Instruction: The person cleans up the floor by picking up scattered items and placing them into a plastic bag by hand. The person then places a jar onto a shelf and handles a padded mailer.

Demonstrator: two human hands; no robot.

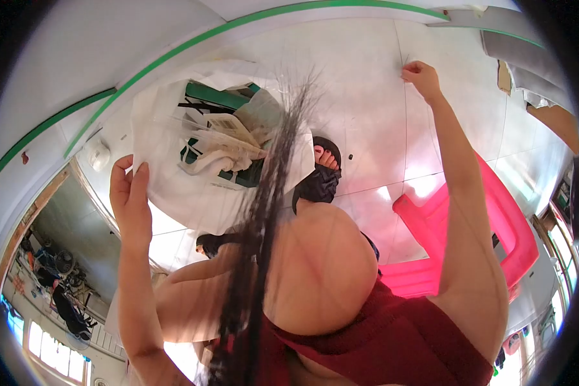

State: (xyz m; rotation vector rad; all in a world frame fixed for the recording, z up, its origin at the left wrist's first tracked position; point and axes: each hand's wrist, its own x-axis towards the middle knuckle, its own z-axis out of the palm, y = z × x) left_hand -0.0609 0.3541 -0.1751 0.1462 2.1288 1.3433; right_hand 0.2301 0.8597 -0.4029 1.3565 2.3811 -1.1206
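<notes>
My left hand [130, 196] pinches the edge of a large white plastic bag [174, 196] between thumb and fingers. The bag gapes on the floor in front of my legs. Inside it lie crumpled clear and white plastic scraps [222, 145] and a green piece [215, 96]. Over the tiles to the right, far from the bag, my right hand [421, 78] is held out with its fingertips pressed together. Whatever they may hold is too small to make out. A dark strand of hair [273, 186] hangs across the view and hides part of the bag's right side.
A pink plastic stool [424, 257] stands at my right, under my arm. My foot in a black sandal [318, 177] is beside the bag. White panels with a green edge [238, 26] run behind. Torn cardboard [553, 125] is at the far right.
</notes>
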